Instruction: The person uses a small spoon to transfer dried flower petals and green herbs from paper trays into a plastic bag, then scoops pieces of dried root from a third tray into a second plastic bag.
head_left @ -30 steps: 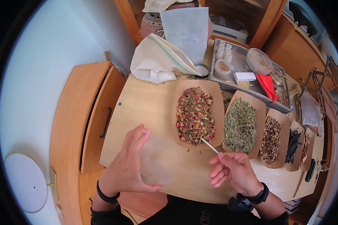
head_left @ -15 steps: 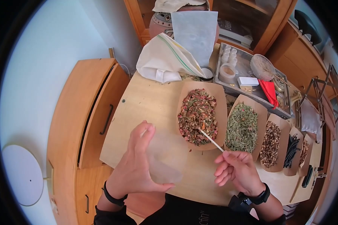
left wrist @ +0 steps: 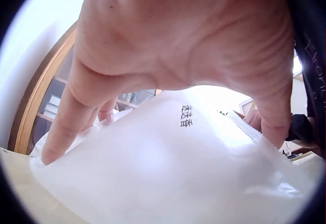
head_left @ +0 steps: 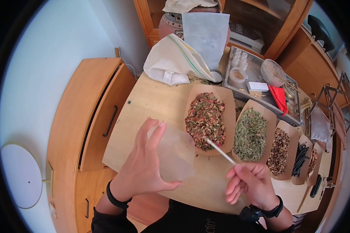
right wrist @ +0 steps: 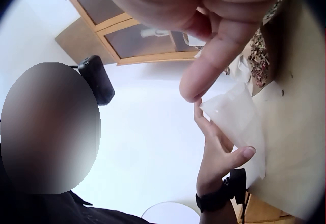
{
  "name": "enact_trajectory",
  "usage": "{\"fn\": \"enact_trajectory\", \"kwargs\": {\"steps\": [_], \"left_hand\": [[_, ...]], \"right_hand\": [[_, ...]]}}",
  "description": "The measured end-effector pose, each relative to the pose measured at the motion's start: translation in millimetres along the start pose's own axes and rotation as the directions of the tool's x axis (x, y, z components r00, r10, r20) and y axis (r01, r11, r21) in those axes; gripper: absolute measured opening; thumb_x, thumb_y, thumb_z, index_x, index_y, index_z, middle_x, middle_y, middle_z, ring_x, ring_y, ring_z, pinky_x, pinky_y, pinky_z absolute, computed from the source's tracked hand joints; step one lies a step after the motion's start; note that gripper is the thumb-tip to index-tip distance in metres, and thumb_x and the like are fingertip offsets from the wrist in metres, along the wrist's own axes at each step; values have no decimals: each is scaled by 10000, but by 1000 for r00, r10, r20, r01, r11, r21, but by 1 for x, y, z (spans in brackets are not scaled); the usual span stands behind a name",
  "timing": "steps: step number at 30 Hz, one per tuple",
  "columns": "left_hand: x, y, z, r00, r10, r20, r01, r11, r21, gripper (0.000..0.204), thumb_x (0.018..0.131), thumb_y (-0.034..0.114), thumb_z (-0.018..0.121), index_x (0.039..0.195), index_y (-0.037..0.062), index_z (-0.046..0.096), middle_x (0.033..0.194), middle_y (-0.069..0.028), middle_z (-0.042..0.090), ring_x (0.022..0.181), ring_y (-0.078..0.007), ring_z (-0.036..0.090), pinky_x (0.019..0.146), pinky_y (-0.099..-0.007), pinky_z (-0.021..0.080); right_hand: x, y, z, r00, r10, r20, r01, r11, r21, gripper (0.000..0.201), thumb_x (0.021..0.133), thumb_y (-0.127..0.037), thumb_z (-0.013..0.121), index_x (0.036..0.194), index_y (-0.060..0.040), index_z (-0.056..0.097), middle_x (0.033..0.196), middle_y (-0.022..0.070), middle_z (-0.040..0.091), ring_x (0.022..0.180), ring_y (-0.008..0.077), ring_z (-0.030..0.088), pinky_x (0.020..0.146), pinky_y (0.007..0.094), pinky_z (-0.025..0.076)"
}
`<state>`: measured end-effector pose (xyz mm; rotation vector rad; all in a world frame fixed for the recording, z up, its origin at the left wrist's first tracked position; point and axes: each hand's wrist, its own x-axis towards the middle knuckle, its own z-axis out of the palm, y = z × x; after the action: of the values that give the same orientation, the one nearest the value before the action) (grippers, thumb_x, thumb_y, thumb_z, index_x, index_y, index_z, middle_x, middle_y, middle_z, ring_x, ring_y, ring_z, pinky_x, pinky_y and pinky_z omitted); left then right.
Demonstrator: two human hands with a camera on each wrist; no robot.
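Note:
My left hand (head_left: pixel 142 163) curves in a wide C round a translucent white plastic bag (head_left: pixel 179 151), fingers on one side and thumb on the other. In the left wrist view the bag bears a line of dark printed characters (left wrist: pixel 186 116) and has a crimped edge. Fingers and thumb of my right hand (head_left: pixel 252 184) pinch a slim white stick (head_left: pixel 221 151). Its far end overlaps a mix of dried petals and leaves (head_left: pixel 206 116) near the front of a brown paper tray (head_left: pixel 229 120).
Right of it stand trays of dried green leaves (head_left: pixel 251 130), brown chopped pieces (head_left: pixel 279 151) and dark sticks (head_left: pixel 300 155). Behind are a grey tray (head_left: pixel 252 91) with a red pouch (head_left: pixel 277 97), and a white cloth bag (head_left: pixel 175 60). A wooden cabinet (head_left: pixel 93 116) is at the left.
The stick's tip has shifted through the petal mix, and the petals on top lie differently. My left hand has risen slightly with the plastic bag, which shows more broadly. The head view has shifted slightly.

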<state>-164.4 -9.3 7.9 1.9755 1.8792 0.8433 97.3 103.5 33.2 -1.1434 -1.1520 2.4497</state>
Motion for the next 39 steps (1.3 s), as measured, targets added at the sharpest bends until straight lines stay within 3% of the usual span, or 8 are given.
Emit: {"fn": "enact_trajectory", "kwargs": {"steps": [5, 10, 12, 15, 17, 23, 31, 39], "left_hand": [[7, 5, 0, 999, 36, -31, -37, 998, -41, 1278, 462, 238, 920, 1445, 46, 128, 1338, -294, 265, 1250, -480, 319, 1004, -526, 377], [9, 7, 0, 1000, 24, -12, -25, 999, -43, 1274, 468, 242, 920, 1447, 50, 129, 1338, -296, 259, 1247, -479, 324, 996, -512, 389], [9, 7, 0, 1000, 25, -12, -25, 998, -50, 1272, 469, 245, 920, 1447, 52, 131, 1340, -298, 254, 1246, -478, 326, 992, -507, 394], [9, 6, 0, 1000, 15, 23, -14, 998, -54, 1267, 475, 250, 919, 1449, 60, 132, 1346, -299, 244, 1242, -481, 329, 989, -511, 395], [8, 4, 3, 999, 9, 49, -6, 998, -65, 1337, 462, 311, 928, 1447, -16, 86, 1417, -258, 236, 1339, -427, 245, 1092, -480, 273], [11, 8, 0, 998, 43, 37, -42, 998, -40, 1273, 477, 262, 920, 1452, 59, 126, 1350, -307, 227, 1244, -491, 320, 992, -522, 387], [12, 8, 0, 999, 27, 35, -26, 999, -48, 1315, 470, 282, 927, 1450, 16, 91, 1378, -292, 229, 1288, -461, 287, 1035, -498, 341], [13, 10, 3, 999, 16, 48, -15, 1000, -27, 1356, 476, 315, 932, 1444, -23, 43, 1413, -280, 219, 1335, -436, 253, 1083, -479, 286]], "right_hand": [[-10, 1, 20, 999, -20, 38, 30, 960, -278, 254, 998, -156, 488, 1017, 71, 598, 740, 132, 668, 627, 189, 687, 571, 280, 584], [-20, -4, 18, 946, -318, 61, 286, 736, -613, 234, 994, -130, 489, 1016, 76, 597, 681, 87, 656, 599, 146, 668, 535, 241, 559], [-25, -10, 14, 948, -212, -235, 93, 897, -432, 239, 995, -107, 460, 996, 94, 590, 655, 103, 645, 577, 143, 659, 517, 243, 550], [-22, -16, 6, 946, -106, -307, -20, 924, -382, 254, 995, -95, 430, 985, 110, 579, 644, 123, 637, 565, 149, 655, 503, 250, 548], [-16, -16, 4, 954, -73, -291, -52, 915, -401, 265, 997, -91, 406, 987, 115, 572, 652, 136, 634, 557, 158, 652, 493, 255, 545], [19, 2, -4, 980, -59, -188, 19, 979, -205, 315, 1013, -154, 402, 994, 110, 573, 701, 181, 656, 560, 218, 674, 487, 303, 575], [19, 15, -16, 988, -3, -156, 13, 998, 63, 285, 1005, -134, 399, 1011, 83, 583, 746, 180, 675, 595, 231, 690, 508, 317, 588], [-5, 9, -16, 994, -25, -107, 29, 999, 41, 295, 1017, -149, 397, 1025, 90, 570, 761, 198, 671, 617, 248, 692, 530, 326, 591]]}}
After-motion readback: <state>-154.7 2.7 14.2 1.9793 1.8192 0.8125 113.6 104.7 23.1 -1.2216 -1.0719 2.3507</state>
